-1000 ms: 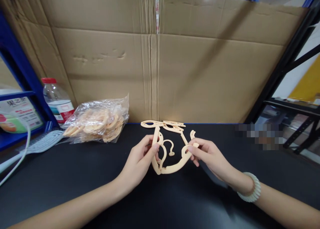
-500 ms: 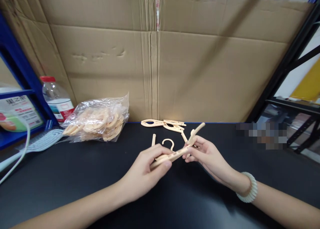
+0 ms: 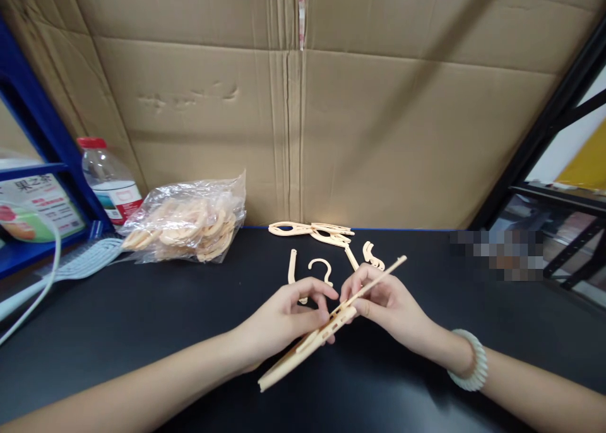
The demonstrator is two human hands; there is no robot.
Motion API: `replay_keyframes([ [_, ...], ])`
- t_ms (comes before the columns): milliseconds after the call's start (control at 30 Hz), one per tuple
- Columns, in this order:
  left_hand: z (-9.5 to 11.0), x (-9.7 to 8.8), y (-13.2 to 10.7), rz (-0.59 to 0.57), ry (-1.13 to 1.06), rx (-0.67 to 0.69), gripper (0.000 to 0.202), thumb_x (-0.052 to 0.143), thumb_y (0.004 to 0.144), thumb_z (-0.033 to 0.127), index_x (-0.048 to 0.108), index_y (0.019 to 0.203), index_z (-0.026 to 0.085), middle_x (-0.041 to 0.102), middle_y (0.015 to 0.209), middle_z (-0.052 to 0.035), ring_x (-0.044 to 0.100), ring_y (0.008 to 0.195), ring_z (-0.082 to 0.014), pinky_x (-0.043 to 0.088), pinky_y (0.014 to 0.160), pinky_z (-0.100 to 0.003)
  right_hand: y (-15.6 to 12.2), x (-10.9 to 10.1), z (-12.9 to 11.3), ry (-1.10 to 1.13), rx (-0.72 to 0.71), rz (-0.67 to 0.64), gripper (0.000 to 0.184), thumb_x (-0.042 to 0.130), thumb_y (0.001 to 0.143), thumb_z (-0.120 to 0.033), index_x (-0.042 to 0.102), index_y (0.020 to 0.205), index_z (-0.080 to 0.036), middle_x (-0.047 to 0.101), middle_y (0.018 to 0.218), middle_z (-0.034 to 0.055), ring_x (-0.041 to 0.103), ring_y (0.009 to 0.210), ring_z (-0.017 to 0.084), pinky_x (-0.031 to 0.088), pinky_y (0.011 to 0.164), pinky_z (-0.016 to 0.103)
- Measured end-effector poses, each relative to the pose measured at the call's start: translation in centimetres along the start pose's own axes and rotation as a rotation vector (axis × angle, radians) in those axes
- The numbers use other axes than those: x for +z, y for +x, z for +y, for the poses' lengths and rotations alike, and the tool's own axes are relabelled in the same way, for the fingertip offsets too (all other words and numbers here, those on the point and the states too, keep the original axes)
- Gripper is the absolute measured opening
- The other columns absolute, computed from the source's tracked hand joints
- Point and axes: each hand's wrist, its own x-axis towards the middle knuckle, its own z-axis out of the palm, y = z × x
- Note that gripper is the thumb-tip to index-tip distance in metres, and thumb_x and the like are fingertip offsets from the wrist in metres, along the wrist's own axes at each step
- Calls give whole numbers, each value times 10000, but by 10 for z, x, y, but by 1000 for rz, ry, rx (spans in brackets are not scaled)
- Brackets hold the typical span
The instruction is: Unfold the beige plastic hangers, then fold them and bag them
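Between my hands is a beige plastic folding-hanger body with small rectangular slots, tilted from lower left to upper right. My left hand is closed on its middle, fingertips near the slots. My right hand pinches the upper end, where a thin beige strip sticks out to the upper right; whether the two are joined I cannot tell. Just beyond my hands lie a hanger hook, a straight piece, another short strip and small curved pieces.
More beige hanger parts lie at the table's back edge by the cardboard wall. At left are a clear bag of similar parts, a red-capped bottle, a pale blue hairbrush and a white cable. A black rack stands right.
The hanger body has turned, its near end swinging down toward me and out of my left palm. My left fingers have shifted toward the slots. The view has tipped slightly downward.
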Motion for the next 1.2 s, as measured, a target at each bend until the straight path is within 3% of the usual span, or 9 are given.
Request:
replay_keyframes([
  [167, -6, 2, 1, -41, 130, -31, 299, 655, 800, 414, 625, 932, 147, 588, 768, 2, 523, 651, -129, 408, 629, -261, -3, 1, -1, -265, -65, -25, 103, 632, 884, -285, 647, 888, -184, 620, 830, 29, 614, 714, 131, 527, 627, 254],
  [367, -10, 1, 0, -77, 334, 71, 299, 510, 906, 412, 626, 876, 138, 495, 695, 25, 427, 643, -127, 340, 600, -246, -4, -2, -5, -568, -273, -78, 103, 593, 907, -216, 689, 888, -186, 650, 825, 49, 618, 754, 154, 497, 668, 282],
  [533, -7, 3, -4, -113, 508, 124, 390, 372, 974, 424, 464, 685, 179, 357, 620, 55, 308, 583, -115, 272, 535, -245, -5, 0, -5, -638, -317, -55, 138, 554, 922, -178, 668, 845, -176, 635, 807, 48, 599, 741, 150, 474, 657, 283],
  [733, -4, 4, -4, -125, 701, 117, 396, 317, 984, 415, 406, 669, 192, 374, 614, 50, 327, 573, -116, 286, 531, -242, -8, 2, -5, -664, -334, -104, 189, 517, 943, -192, 641, 802, -172, 613, 804, 53, 575, 715, 145, 465, 629, 280],
  [1200, 3, 8, -4, -149, 754, 116, 350, 345, 970, 328, 433, 662, 186, 409, 600, 50, 380, 572, -111, 328, 547, -220, -10, 5, -13, -833, -509, -183, 246, 407, 933, -99, 619, 843, -186, 620, 791, 65, 537, 745, 175, 483, 662, 325],
])
